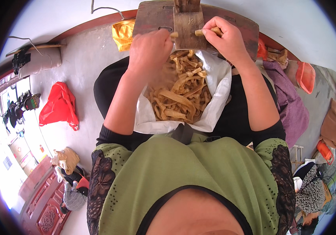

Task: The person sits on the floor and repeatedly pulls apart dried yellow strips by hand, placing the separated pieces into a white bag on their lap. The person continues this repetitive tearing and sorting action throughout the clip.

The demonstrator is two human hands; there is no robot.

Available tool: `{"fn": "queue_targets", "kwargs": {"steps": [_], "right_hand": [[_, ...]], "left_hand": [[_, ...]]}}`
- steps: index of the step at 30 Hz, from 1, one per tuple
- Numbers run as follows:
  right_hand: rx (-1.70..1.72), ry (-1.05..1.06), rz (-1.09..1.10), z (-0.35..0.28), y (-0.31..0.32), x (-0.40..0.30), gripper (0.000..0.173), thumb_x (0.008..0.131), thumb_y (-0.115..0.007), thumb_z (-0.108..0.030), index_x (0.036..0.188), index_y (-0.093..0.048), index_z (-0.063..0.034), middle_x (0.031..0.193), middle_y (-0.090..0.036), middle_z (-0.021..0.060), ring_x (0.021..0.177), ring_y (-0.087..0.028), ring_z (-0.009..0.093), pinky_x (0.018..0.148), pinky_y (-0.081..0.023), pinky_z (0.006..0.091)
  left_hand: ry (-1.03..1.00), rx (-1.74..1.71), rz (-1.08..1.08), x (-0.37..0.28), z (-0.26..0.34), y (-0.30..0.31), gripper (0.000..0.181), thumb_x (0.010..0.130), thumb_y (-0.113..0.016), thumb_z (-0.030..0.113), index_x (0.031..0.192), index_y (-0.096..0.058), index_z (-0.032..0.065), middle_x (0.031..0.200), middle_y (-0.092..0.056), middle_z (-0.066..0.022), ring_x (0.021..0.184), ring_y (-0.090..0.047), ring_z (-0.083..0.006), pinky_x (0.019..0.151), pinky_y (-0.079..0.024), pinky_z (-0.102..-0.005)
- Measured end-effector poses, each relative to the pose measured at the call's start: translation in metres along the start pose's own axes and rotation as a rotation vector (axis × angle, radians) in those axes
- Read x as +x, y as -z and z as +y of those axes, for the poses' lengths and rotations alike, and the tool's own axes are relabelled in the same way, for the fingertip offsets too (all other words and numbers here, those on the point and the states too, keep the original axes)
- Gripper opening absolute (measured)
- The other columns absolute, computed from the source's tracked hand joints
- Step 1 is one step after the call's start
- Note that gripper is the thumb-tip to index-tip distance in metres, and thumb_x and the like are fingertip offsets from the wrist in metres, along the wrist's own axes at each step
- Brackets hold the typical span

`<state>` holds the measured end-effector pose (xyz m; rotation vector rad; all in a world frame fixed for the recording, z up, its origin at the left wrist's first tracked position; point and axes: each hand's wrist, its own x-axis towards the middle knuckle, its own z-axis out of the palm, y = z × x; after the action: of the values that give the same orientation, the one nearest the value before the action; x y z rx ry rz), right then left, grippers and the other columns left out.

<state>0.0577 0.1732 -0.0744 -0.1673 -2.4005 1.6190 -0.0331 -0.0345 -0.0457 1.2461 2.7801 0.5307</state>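
A wooden bench (159, 18) stands before me, with a worn wooden block (189, 28) fixed across its middle. My right hand (226, 36) pinches a tan dried plant strip (199, 32) over the block, and more of it shows behind the fingers. At the block's left edge my left hand (151, 50), slightly blurred, is closed around another tan piece (174, 35) whose end pokes out. Below both hands a white woven sack (219, 85) sits open between my knees. Many tan dried strips (182, 101), some knotted or curled, fill it.
A yellow bag (123, 34) lies left of the bench, and a red plastic bag (58, 105) rests on the floor. Purple cloth (288, 97) and an orange-red basket (305, 77) are at right. Other people sit at lower left (73, 196) and lower right (309, 188).
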Motion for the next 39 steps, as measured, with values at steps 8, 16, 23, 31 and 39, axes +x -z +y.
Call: {"fn": "queue_targets", "kwargs": {"steps": [8, 16, 23, 31, 39], "right_hand": [[0.173, -0.027, -0.586, -0.023, -0.009, -0.038, 0.012, 0.086, -0.063, -0.015, 0.087, -0.06, -0.0035, 0.073, -0.056, -0.0037, 0.065, -0.046, 0.004, 0.06, -0.039, 0.0213], [-0.335, -0.039, -0.658, 0.003, -0.038, -0.061, 0.027, 0.08, -0.059, -0.016, 0.106, -0.058, -0.0075, 0.08, -0.064, 0.0109, 0.072, -0.061, 0.023, 0.067, -0.046, 0.034], [-0.566, -0.221, -0.6, 0.011, -0.071, -0.109, 0.037, 0.077, -0.06, -0.014, 0.113, -0.053, -0.0097, 0.1, -0.065, 0.0154, 0.096, -0.061, 0.034, 0.077, -0.049, 0.0438], [-0.527, -0.239, -0.844, -0.015, -0.091, -0.156, 0.037, 0.073, -0.061, -0.019, 0.109, -0.062, -0.0101, 0.101, -0.066, 0.0164, 0.096, -0.062, 0.034, 0.082, -0.049, 0.0411], [-0.526, -0.207, -0.722, -0.047, -0.09, -0.182, 0.057, 0.074, -0.065, -0.025, 0.128, -0.048, -0.0148, 0.102, -0.065, 0.018, 0.094, -0.062, 0.035, 0.08, -0.049, 0.0427]], "left_hand": [[-0.123, -0.17, -0.457, -0.08, 0.009, 0.014, 0.023, 0.089, -0.054, 0.026, 0.089, -0.064, 0.0048, 0.084, -0.06, -0.0114, 0.083, -0.058, -0.0315, 0.072, -0.046, -0.0395], [0.153, 0.019, -0.372, -0.097, 0.027, -0.062, 0.016, 0.083, -0.055, 0.019, 0.089, -0.061, 0.0052, 0.093, -0.061, -0.0143, 0.091, -0.058, -0.0345, 0.078, -0.046, -0.0451], [0.004, -0.07, -0.304, -0.125, 0.009, -0.09, 0.013, 0.082, -0.054, 0.016, 0.088, -0.061, 0.0066, 0.09, -0.062, -0.0133, 0.09, -0.06, -0.0335, 0.077, -0.047, -0.0451], [-0.155, -0.131, -0.698, -0.166, 0.03, -0.054, 0.018, 0.083, -0.051, 0.024, 0.087, -0.062, 0.0107, 0.085, -0.065, -0.0123, 0.084, -0.061, -0.0326, 0.077, -0.044, -0.0471], [-0.247, -0.271, -0.255, -0.198, 0.033, -0.047, 0.014, 0.081, -0.054, 0.022, 0.085, -0.063, 0.0114, 0.083, -0.064, -0.0109, 0.082, -0.06, -0.0322, 0.081, -0.041, -0.0441]]}}
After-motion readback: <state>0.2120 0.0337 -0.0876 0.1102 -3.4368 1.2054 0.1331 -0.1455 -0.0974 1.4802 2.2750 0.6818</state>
